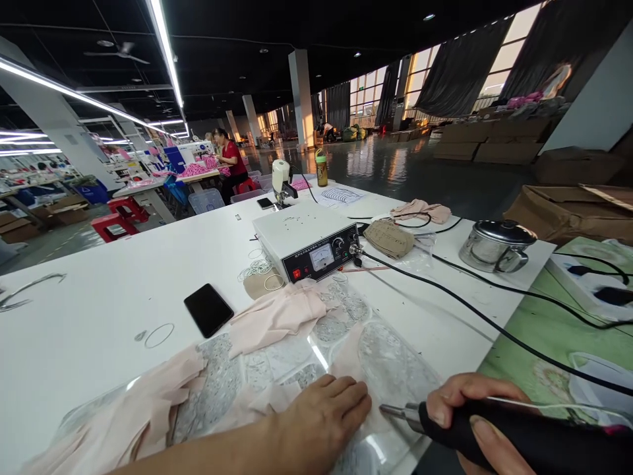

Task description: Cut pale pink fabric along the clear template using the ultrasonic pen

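Note:
My left hand (321, 415) lies flat, fingers together, pressing pale pink fabric (277, 316) onto a clear plate with lace patterns (390, 363) at the table's near edge. My right hand (475, 422) is wrapped round a black pen-shaped tool (519, 439) with a metal tip (393, 410) pointing left, close to my left fingers. A black cable (469, 310) runs from the tool to a white control box (309, 241) with a dial and knobs.
A black phone (208, 309) lies left of the fabric, with thin rings (158, 335) nearby. A steel pot (494, 246), a beige cup piece (390, 237), a bottle (322, 167) and a small machine (281, 181) stand farther back. A person in red (230, 158) sits at a distant table.

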Demonstrator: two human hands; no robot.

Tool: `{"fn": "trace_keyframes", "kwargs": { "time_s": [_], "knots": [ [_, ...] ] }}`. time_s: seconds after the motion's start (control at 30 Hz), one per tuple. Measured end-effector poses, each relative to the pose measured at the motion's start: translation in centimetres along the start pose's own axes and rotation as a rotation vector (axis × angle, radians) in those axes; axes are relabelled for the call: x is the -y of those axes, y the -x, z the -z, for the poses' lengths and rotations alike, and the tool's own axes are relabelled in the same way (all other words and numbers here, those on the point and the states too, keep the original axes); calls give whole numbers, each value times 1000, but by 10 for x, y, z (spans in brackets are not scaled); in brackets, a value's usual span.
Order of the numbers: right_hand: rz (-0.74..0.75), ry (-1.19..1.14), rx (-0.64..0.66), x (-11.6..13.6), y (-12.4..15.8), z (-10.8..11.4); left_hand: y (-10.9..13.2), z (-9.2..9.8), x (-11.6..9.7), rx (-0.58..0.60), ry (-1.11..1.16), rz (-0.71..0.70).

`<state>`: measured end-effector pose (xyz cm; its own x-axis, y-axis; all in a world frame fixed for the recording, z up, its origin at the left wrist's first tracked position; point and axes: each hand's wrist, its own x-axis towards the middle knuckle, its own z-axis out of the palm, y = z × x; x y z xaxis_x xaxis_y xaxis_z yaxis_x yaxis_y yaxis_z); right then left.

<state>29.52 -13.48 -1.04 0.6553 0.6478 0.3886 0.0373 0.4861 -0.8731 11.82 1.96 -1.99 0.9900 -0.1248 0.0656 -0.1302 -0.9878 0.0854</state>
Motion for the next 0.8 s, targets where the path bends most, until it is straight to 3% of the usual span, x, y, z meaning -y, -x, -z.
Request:
{"fn": "trace_keyframes", "kwargs": {
  "time_s": [0.37, 0.6, 0.8],
  "knots": [
    [29, 44, 9, -5, -4, -3, -7, 12, 9, 137, -20, 35],
    [27, 3, -10, -13, -6, 0, -7, 11, 8, 92, -55, 34],
    [-1, -87, -115, -17, -14, -19, -6, 13, 9, 84, -27, 20]
  ]
}}
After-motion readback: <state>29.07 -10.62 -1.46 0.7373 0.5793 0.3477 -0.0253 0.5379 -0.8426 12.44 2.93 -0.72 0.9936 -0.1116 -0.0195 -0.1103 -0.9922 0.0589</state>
